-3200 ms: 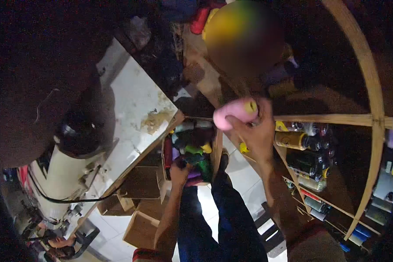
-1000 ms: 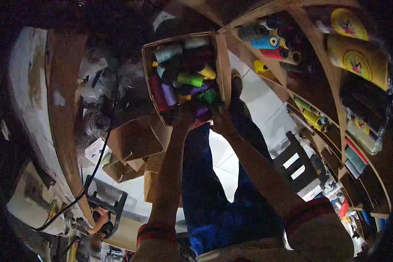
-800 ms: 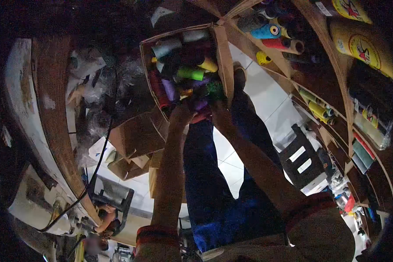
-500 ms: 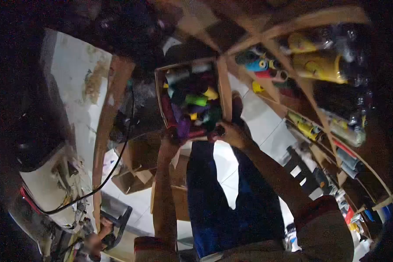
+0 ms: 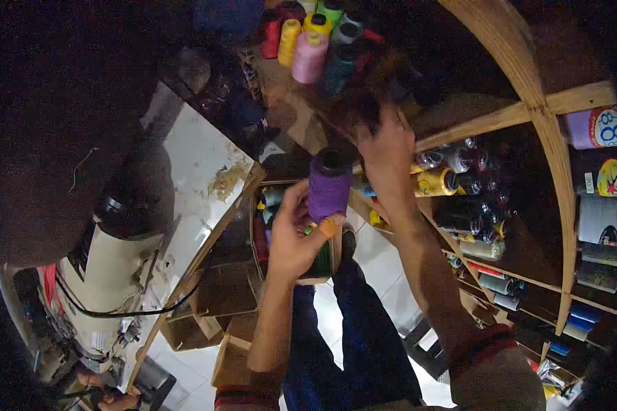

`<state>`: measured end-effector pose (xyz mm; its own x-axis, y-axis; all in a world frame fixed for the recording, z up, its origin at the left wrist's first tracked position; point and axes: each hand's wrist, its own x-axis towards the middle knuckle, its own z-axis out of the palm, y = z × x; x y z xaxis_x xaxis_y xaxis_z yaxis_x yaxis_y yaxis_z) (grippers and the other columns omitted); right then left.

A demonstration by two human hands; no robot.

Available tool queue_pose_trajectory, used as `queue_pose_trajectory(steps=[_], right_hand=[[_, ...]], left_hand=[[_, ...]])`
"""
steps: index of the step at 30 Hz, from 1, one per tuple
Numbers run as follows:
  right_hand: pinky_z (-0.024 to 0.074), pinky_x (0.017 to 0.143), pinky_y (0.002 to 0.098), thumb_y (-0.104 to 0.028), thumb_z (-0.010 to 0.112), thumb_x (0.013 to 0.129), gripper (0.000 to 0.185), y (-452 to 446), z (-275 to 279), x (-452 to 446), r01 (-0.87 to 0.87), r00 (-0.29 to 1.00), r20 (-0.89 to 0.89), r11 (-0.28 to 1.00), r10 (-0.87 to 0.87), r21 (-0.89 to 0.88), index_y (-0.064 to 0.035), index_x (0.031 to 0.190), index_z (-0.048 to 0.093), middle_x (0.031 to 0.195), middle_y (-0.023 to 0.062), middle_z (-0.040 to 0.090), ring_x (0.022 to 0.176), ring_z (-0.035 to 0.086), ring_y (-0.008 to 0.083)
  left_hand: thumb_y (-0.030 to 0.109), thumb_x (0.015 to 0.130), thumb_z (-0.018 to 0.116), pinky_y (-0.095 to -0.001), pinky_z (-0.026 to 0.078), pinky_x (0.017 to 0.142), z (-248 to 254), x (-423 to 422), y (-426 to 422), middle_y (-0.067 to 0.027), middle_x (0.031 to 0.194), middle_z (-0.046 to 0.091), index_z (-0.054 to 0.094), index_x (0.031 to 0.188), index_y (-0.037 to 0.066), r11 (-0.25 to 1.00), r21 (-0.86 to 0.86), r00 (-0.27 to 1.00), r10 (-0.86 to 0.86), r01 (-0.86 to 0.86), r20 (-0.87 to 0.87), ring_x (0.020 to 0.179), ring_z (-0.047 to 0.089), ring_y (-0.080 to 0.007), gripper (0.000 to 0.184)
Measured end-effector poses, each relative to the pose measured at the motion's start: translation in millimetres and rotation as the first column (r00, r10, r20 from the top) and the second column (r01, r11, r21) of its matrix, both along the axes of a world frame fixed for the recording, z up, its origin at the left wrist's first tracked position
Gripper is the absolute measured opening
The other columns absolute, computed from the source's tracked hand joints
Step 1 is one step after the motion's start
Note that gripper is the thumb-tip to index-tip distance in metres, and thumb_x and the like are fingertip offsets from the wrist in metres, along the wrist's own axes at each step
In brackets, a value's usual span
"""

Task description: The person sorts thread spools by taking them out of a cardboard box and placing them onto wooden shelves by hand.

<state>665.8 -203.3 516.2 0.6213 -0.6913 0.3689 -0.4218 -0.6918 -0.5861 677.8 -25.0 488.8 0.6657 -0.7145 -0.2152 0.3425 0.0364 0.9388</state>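
Note:
My left hand [image 5: 295, 240] is closed round an upright purple thread cone [image 5: 330, 195] with a dark top. Below it is an open cardboard box [image 5: 336, 255] of thread cones, partly hidden by my hand and forearm. Farther up, my right hand [image 5: 389, 140] reaches to a dim wooden shelf, its fingers bent about a dark, blurred shape that I cannot make out. On that shelf stand several thread cones, among them a pink cone [image 5: 310, 59], a yellow cone [image 5: 290, 42] and a red cone [image 5: 270, 35].
Wooden shelving [image 5: 559, 178] with wrapped thread rolls runs along the right. To the left is a stained white tabletop [image 5: 206, 185] with a machine [image 5: 120, 274] and a black cable [image 5: 127, 314]. Cardboard boxes [image 5: 226, 291] stand on the tiled floor. Another person's hand [image 5: 125, 401] shows lower left.
Both hands have left the box's near edge. My left hand has lifted the purple cone, and my right hand has moved up to the shelf. The view has tilted upward, showing the cones there.

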Motion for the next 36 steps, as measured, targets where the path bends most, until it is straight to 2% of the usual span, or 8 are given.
queue_pose_trajectory(steps=[9, 12, 17, 19, 24, 25, 34, 36], right_hand=[[0.0465, 0.081, 0.0396, -0.009, 0.06, 0.077, 0.037, -41.8, -16.9, 41.9, -0.071, 0.951, 0.294, 0.992, 0.099, -0.105, -0.007, 0.113, 0.057, 0.108, 0.0186, 0.059, 0.099, 0.058, 0.0354], [0.0469, 0.081, 0.0394, -0.011, 0.059, 0.08, 0.034, -43.1, -11.1, 40.6, -0.002, 0.99, 0.141, 0.983, 0.028, -0.181, -0.0081, 0.113, 0.057, 0.107, 0.0175, 0.06, 0.098, 0.058, 0.0342], [0.0484, 0.079, 0.0358, -0.01, 0.059, 0.082, 0.029, -8.6, 6.1, 5.8, 0.111, 0.992, -0.032, 0.972, -0.12, -0.208, -0.006, 0.11, 0.058, 0.104, 0.0177, 0.061, 0.097, 0.061, 0.0306], [0.0485, 0.08, 0.0329, -0.005, 0.061, 0.079, 0.028, 25.8, 11.9, -19.7, -0.054, 0.962, 0.267, 0.998, 0.063, -0.04, -0.002, 0.106, 0.058, 0.102, 0.0172, 0.063, 0.097, 0.062, 0.0269], [0.0456, 0.086, 0.0345, 0.001, 0.057, 0.079, 0.027, 81.3, 6.0, -97.1, -0.344, 0.934, 0.01, 0.888, 0.358, 0.305, -0.0043, 0.105, 0.056, 0.113, 0.0145, 0.058, 0.104, 0.058, 0.0279], [0.0455, 0.086, 0.0347, 0.002, 0.057, 0.079, 0.027, 86.7, -0.4, -105.6, -0.342, 0.935, 0.055, 0.854, 0.35, 0.392, -0.0041, 0.105, 0.056, 0.112, 0.0141, 0.059, 0.104, 0.058, 0.0275], [0.0503, 0.077, 0.0275, 0.002, 0.053, 0.084, 0.021, 79.8, -62.8, -142.5, -0.103, 0.968, -0.108, 0.746, 0.228, 0.658, -0.0014, 0.104, 0.059, 0.1, 0.01, 0.064, 0.087, 0.062, 0.0139], [0.0521, 0.074, 0.0324, -0.007, 0.055, 0.085, 0.023, 74.8, -100.6, -148.7, -0.075, 0.941, -0.183, 0.705, 0.283, 0.705, -0.0045, 0.108, 0.056, 0.097, 0.0154, 0.064, 0.086, 0.065, 0.027]], left_hand=[[0.011, 0.075, 0.071, -0.0296, 0.044, 0.086, -14.1, 7.9, -11.4, -0.0118, 0.109, 0.054, 0.045, 0.119, -0.002, 0.978, 0.002, 0.975, 0.207, -0.208, -0.08, 0.098, 0.055, -0.0181, 0.053], [0.016, 0.074, 0.072, -0.0324, 0.043, 0.087, -25.3, 25.9, -31.1, -0.0155, 0.108, 0.053, 0.05, 0.114, -0.005, 0.95, 0.148, 0.891, 0.193, -0.274, 0.412, 0.1, 0.053, -0.0242, 0.051], [0.024, 0.071, 0.072, -0.039, 0.037, 0.093, -35.7, 47.8, -80.9, -0.0232, 0.116, 0.048, 0.052, 0.114, -0.006, 0.964, 0.064, 0.797, 0.174, -0.257, 0.579, 0.107, 0.047, -0.0372, 0.055], [0.025, 0.072, 0.071, -0.0412, 0.037, 0.093, -50.5, 50.0, -104.7, -0.0238, 0.115, 0.049, 0.051, 0.116, -0.005, 0.947, 0.042, 0.697, 0.205, -0.319, 0.687, 0.107, 0.046, -0.0392, 0.057], [0.023, 0.074, 0.068, -0.0434, 0.041, 0.087, -59.3, 30.9, -140.5, -0.0272, 0.104, 0.055, 0.048, 0.121, -0.002, 0.986, 0.133, 0.773, -0.008, -0.099, 0.635, 0.097, 0.053, -0.0418, 0.057], [0.023, 0.076, 0.067, -0.0425, 0.046, 0.078, -29.1, 31.3, -143.5, -0.0267, 0.094, 0.059, 0.048, 0.122, 0.0, 0.867, 0.489, 0.883, -0.299, 0.093, 0.361, 0.085, 0.058, -0.0415, 0.055], [0.024, 0.076, 0.066, -0.0437, 0.047, 0.076, -57.9, 40.1, -140.1, -0.0246, 0.093, 0.06, 0.045, 0.126, 0.006, 0.982, 0.19, 0.662, -0.129, -0.02, 0.739, 0.084, 0.058, -0.042, 0.057], [0.02, 0.076, 0.066, -0.0401, 0.048, 0.078, -55.2, 35.0, -123.0, -0.0215, 0.098, 0.06, 0.052, 0.12, 0.005, 0.944, 0.33, 0.774, -0.21, 0.002, 0.597, 0.09, 0.059, -0.0355, 0.048]])
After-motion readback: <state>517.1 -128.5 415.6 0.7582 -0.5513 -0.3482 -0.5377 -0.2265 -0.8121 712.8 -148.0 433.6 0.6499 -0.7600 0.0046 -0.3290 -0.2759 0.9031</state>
